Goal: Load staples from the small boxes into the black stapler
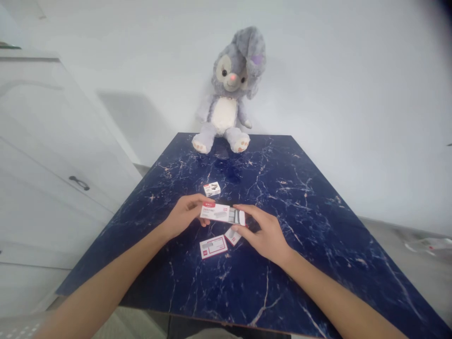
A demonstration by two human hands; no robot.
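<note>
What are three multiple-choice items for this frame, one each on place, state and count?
1. Where is the plush rabbit?
A. At the far edge of the table
B. On the floor
C. On the cabinet

2. What state is the long box in?
A. Held between both hands
B. Lying untouched on the table
C. Held by one hand only

3. How many boxes show?
A. Two
B. Three
C. Four

1: A, the rabbit sits on the tabletop's far end.
2: A, the left hand and right hand grip its two ends.
3: C, the long box, small box, flat box and third box.
</note>
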